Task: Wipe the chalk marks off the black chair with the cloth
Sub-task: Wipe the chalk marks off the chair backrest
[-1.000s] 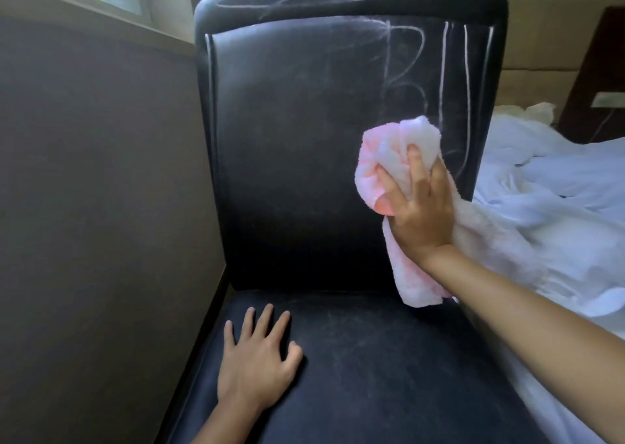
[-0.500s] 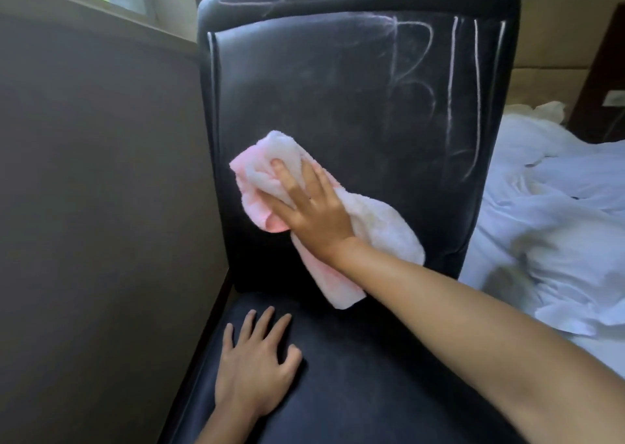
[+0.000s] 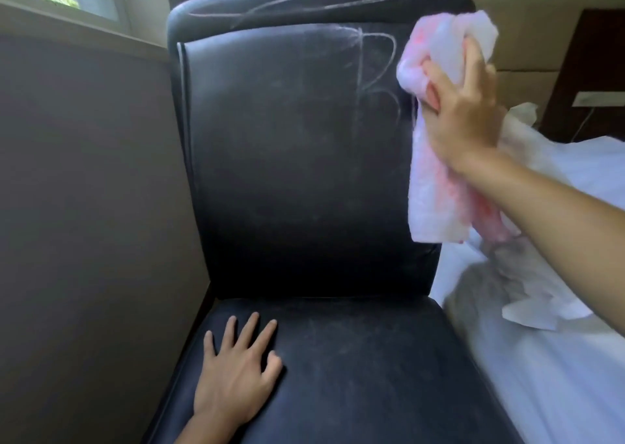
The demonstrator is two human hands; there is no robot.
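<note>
The black chair (image 3: 304, 180) fills the middle of the frame, its backrest upright and its seat running down to the bottom edge. Chalk marks (image 3: 375, 71) remain on the upper right of the backrest, a shape that reads like a rough letter "B", with long looping strokes across the top rail and a thin line down the left seam. The pink-and-white cloth (image 3: 436, 180) is at the upper right, pressed against the backrest's right edge and hanging down in a loose fold. The right hand (image 3: 463, 105) is clenched around the cloth's bunched top, fingers pointing up, the forearm reaching in from the right edge. The left hand (image 3: 236, 372) lies flat and released on the seat at lower left, fingers spread. White bedding (image 3: 541, 359) lies at the right, a grey wall (image 3: 84, 207) at the left.
</note>
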